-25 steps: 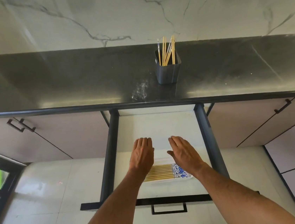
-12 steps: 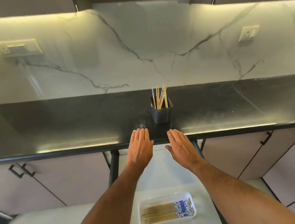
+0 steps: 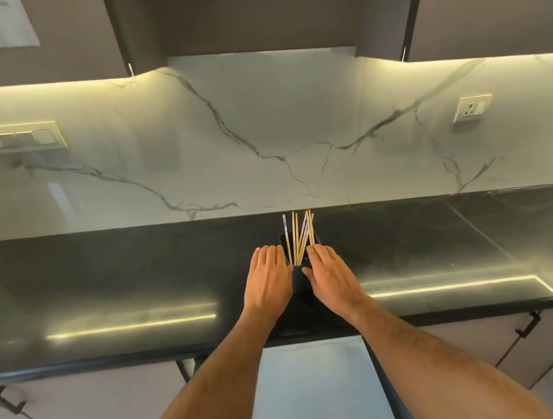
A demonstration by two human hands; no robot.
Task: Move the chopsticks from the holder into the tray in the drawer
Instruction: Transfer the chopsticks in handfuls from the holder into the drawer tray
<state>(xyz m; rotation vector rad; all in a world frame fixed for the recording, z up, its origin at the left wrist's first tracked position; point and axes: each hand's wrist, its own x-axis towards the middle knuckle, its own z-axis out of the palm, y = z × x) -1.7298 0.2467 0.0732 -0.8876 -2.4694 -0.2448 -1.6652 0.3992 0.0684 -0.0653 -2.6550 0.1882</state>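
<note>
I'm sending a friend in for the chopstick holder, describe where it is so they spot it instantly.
Find the long black countertop under the marble wall. Near its middle stands the small dark holder, between the left hand and right hand. Only it has chopsticks sticking out.

Our left hand and right hand cover most of the dark holder, so we see only a strip of it between them. The lower ends of the chopsticks sit hidden inside. The bottom edge crops the open drawer, so its front stays unseen.
</note>
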